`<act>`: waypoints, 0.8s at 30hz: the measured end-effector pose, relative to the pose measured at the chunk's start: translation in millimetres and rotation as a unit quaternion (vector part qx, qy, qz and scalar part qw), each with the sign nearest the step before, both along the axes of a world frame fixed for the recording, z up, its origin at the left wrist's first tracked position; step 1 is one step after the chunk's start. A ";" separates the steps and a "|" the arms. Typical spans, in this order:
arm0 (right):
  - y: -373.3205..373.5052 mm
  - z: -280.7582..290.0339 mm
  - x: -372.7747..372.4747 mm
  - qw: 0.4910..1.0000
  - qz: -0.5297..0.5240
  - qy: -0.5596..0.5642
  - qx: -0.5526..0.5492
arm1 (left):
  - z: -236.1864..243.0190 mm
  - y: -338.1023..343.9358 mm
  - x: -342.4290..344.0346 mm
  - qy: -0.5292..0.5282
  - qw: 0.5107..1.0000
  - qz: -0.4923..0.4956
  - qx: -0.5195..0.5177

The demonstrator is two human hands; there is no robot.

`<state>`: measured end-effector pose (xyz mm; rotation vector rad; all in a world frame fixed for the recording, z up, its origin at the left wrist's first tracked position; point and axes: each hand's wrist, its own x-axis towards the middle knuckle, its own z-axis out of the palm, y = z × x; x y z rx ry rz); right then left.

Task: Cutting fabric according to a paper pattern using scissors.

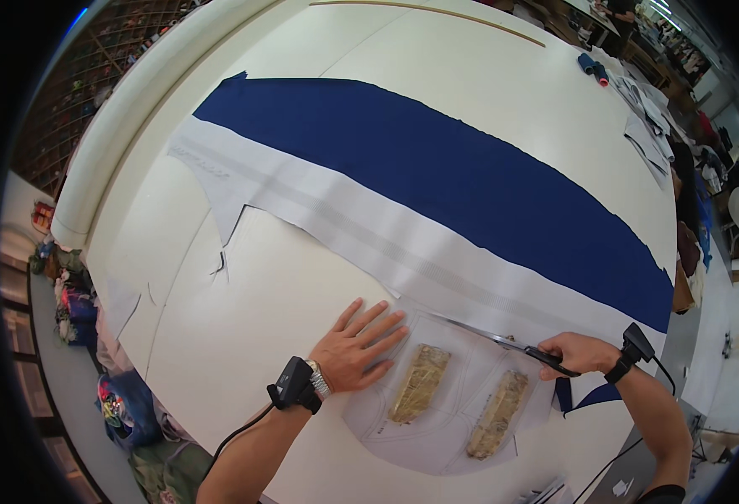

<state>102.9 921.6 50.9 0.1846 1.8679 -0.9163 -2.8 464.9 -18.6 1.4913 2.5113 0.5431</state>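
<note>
My left hand lies palm down with fingers spread on white pattern paper marked with thin lines. My right hand grips large metal scissors, whose blades lie along the upper edge of that paper. Two oblong weights wrapped in yellowish, mottled material, one left and one right, sit on the paper. Above it stretches a long strip of white paper alongside a long navy fabric piece. Another bit of navy fabric shows below my right hand.
A large white table carries a thick white roll at the left, a thin wooden strip at the back, and thread spools with paper pieces at the right. Piled fabrics sit left. A person stands far back.
</note>
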 end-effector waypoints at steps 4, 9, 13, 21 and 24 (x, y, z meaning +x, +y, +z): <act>-8.2 -0.1 -6.7 1.000 0.007 0.009 -0.001 | -4.0 -0.5 0.1 0.003 1.000 -0.001 0.005; -9.6 2.9 -11.6 0.998 -0.027 -0.053 0.002 | -6.9 -2.4 1.0 0.007 1.000 -0.002 0.003; -13.3 -2.3 -11.7 1.000 -0.005 -0.003 -0.003 | -7.4 -1.5 1.3 0.004 1.000 -0.003 0.002; -29.2 -4.3 -24.7 0.999 0.030 0.039 0.014 | -8.8 -2.7 1.5 0.007 1.000 0.002 0.000; -26.5 -6.4 -25.1 0.999 0.024 0.015 0.023 | -7.5 -1.0 -0.4 0.013 1.000 0.000 0.007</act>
